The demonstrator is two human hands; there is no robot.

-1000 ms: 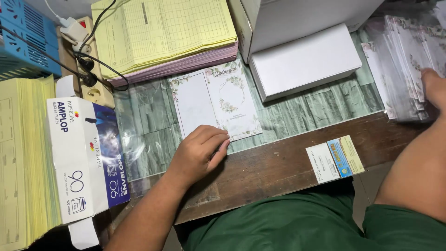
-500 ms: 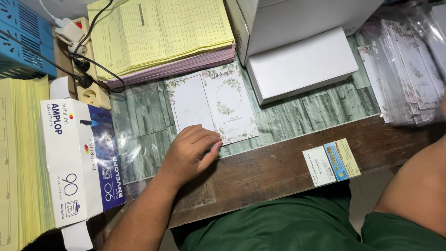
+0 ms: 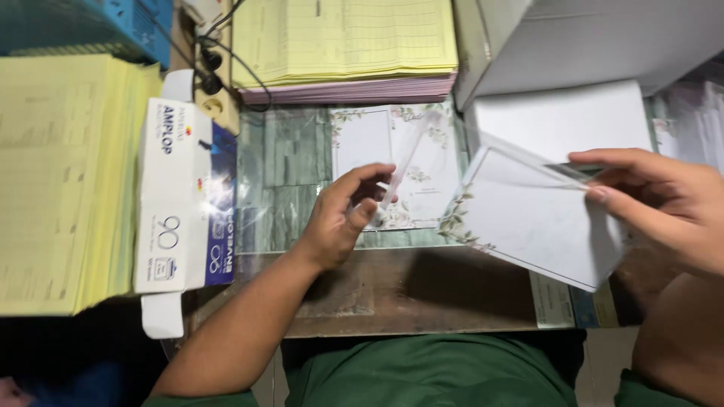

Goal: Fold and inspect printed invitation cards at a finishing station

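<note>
At the far left sits a stack of yellow forms [image 3: 53,181], with a white and blue envelope box [image 3: 185,200] beside it, its end flap open; I can't see what is inside. My left hand [image 3: 339,218] curls loosely over the floral card [image 3: 400,169] lying flat on the desk [image 3: 400,290], thumb and fingers pinching a clear strip above it. My right hand [image 3: 664,203] pinches the corner of a clear-sleeved card [image 3: 528,218], white with leafy edging, held tilted above the desk in front of a white box [image 3: 562,117].
</note>
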